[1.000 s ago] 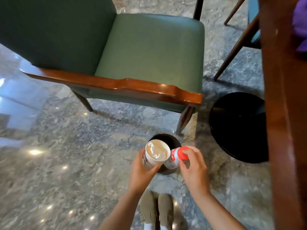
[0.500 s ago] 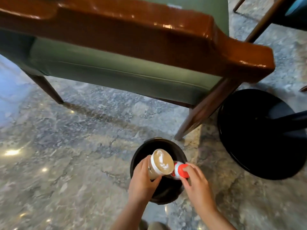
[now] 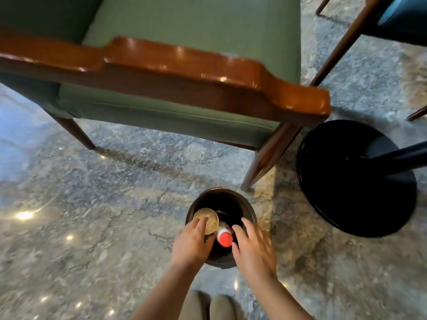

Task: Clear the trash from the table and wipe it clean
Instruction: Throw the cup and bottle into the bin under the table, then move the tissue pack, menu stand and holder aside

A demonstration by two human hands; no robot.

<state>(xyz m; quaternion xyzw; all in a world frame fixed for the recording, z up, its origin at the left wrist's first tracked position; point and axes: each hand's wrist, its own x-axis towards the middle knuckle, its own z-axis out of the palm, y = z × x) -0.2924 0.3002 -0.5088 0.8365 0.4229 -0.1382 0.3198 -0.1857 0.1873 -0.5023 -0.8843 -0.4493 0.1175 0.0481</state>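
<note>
A small dark trash bin stands on the marble floor just in front of me. Inside its mouth sit a paper cup, seen from above with crumpled stuff in it, and a small bottle with a red cap. My left hand hovers over the bin's left rim with fingers stretched toward the cup and no grip on it. Over the right rim, my right hand is spread wide and holds nothing.
A green armchair with a glossy wooden armrest stands close behind the bin, its front leg nearly beside it. A black round table base lies to the right. My shoes are just below the bin.
Both hands let go: the cup and the red-capped bottle dropped from my grip into the bin. My fingers opened and spread above it.
</note>
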